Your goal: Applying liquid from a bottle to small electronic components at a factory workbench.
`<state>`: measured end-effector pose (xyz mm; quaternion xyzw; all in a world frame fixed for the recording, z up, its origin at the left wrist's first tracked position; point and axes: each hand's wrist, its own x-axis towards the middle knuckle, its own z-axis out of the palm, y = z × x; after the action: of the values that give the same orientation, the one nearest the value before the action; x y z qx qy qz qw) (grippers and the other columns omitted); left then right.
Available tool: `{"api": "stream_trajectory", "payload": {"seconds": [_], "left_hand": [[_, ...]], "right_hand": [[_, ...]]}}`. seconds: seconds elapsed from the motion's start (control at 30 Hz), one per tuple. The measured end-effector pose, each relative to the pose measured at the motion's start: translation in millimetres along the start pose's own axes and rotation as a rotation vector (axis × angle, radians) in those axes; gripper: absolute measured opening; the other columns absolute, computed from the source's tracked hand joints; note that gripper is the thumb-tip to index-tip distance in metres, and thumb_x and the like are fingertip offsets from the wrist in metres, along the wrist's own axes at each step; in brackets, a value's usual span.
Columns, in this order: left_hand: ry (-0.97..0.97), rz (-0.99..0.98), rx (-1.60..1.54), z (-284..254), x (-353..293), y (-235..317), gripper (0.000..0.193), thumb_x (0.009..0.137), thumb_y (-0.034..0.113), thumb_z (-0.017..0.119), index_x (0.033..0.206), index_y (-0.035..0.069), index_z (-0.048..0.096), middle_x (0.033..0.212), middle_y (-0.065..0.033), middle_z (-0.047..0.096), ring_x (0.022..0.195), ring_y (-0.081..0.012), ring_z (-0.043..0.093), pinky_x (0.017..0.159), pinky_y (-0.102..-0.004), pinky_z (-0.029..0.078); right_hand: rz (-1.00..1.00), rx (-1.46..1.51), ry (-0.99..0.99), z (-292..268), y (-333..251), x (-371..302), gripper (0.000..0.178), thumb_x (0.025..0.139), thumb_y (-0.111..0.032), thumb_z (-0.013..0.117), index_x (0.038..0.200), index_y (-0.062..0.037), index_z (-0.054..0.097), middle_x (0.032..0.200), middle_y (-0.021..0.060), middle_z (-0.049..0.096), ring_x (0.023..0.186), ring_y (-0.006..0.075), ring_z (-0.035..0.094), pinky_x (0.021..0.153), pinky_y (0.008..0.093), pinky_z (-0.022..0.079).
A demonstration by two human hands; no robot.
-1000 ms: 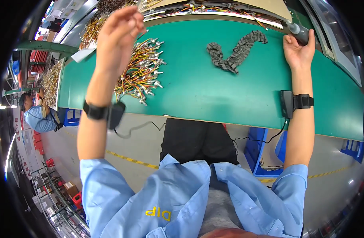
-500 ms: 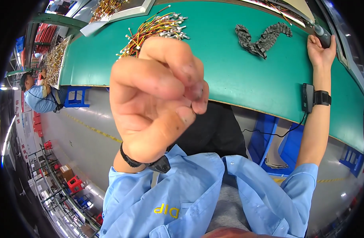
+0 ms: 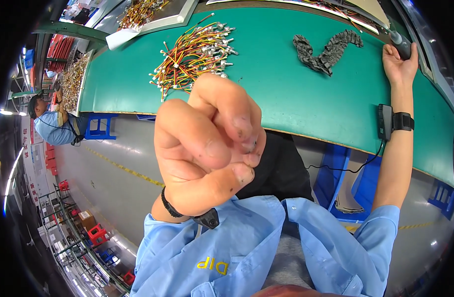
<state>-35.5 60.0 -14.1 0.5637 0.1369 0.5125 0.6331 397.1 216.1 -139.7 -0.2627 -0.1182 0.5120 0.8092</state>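
My left hand [image 3: 209,128] is raised close to the camera in front of the bench's near edge. Its fingers curl in toward the thumb, and no object shows among them. Behind it on the green bench top [image 3: 266,59] lies a heap of wire harnesses [image 3: 187,62], red, yellow and black with white connectors and silvery metal ends. At the far right my right hand [image 3: 400,64] is wrapped round a dark grey cylindrical tool [image 3: 403,48] with a tapered, lighter end. A crumpled dark grey fabric strip [image 3: 326,57] rests between the two hands, nearer the right one.
White-framed trays with more wires [image 3: 142,11] line the bench's far side. Blue bins [image 3: 358,188] stand under the bench, and a cable hangs from the device on my right wrist [image 3: 384,121]. Far left, a person in blue [image 3: 56,126] works beside a blue stool [image 3: 100,126].
My left hand has come down and slightly right, still curled, showing more of the wire heap. My right hand stays on the tool. The whole view has shifted slightly.
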Motion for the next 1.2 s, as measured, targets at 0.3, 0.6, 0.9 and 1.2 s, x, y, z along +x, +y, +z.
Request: {"api": "stream_trajectory", "payload": {"seconds": [0.3,0.6,0.9,1.2], "left_hand": [[0.034,-0.018,-0.054,5.7,-3.3,0.7,0.051,0.06,-0.014,0.067,0.085,0.028,0.053,0.095,0.0022,0.041,0.08,-0.0137,0.038,0.061,-0.0218,0.041],[0.108,0.072,-0.055,8.7,-4.1,-10.7,0.048,0.062,-0.014,0.074,0.081,0.024,0.053,0.098,-0.0023,0.043,0.079,-0.0148,0.043,0.059,-0.0183,0.044],[0.11,0.158,-0.125,6.9,-6.8,-20.5,0.04,0.069,-0.011,0.078,0.082,0.017,0.052,0.104,-0.0096,0.046,0.082,-0.0176,0.053,0.063,-0.024,0.051],[0.093,0.136,-0.155,5.2,-8.3,-20.4,0.039,0.069,-0.014,0.074,0.082,0.015,0.051,0.104,-0.0104,0.046,0.081,-0.018,0.054,0.065,-0.0251,0.051]], "right_hand": [[0.004,0.057,-0.005,-7.1,-2.5,2.3,0.045,0.094,-0.026,0.058,0.112,0.0121,0.042,0.099,0.0196,0.056,0.059,0.0163,0.026,0.065,0.0329,0.033],[0.031,0.045,-0.088,-15.3,-4.3,9.2,0.044,0.094,-0.026,0.057,0.113,0.0115,0.042,0.109,0.0232,0.057,0.06,0.0159,0.028,0.067,0.0321,0.034],[-0.005,-0.003,0.004,-7.5,-2.1,5.5,0.048,0.094,-0.026,0.057,0.118,0.0126,0.04,0.118,0.0289,0.054,0.061,0.0159,0.028,0.067,0.0307,0.033],[-0.004,0.008,0.002,-5.1,-1.2,2.5,0.048,0.094,-0.026,0.057,0.117,0.0135,0.04,0.115,0.0275,0.055,0.058,0.0157,0.026,0.066,0.0308,0.033]]}}
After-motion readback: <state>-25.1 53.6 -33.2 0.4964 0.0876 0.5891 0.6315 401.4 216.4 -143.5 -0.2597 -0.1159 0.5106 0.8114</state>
